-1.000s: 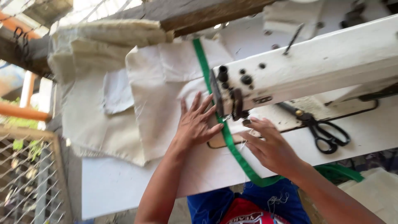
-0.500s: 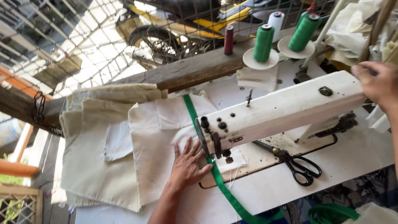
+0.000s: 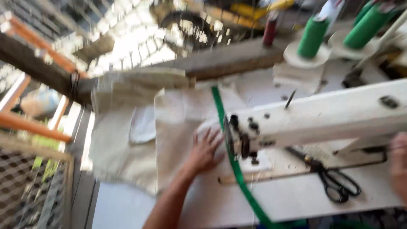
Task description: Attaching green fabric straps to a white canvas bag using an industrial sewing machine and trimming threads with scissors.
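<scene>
compared with half a second earlier, the view is seen closer and blurred by motion; the right hand (image 3: 398, 167), then raised at the upper right edge, is now found low at the 3 o'clock edge beside the white sewing machine (image 3: 322, 116), and whether its fingers are apart or closed cannot be told. the left hand (image 3: 204, 150) is kept flat on the cream cloth (image 3: 178, 127), fingers spread, nothing gripped, its fingertips pointed toward 1 o'clock at the machine's needle end. the cloth is laid on the white table (image 3: 292, 199), left of the needle, its woven, matte surface creased, with more folded cloth stacked toward 10 o'clock. a glossy green strap (image 3: 231, 152) is run under the machine head, its long axis from 12 o'clock down to 5 o'clock. black-handled scissors (image 3: 337, 182) are laid at 4 o'clock, blades toward 10 o'clock. green thread cones (image 3: 312, 37) are stood upright at 1 o'clock.
</scene>
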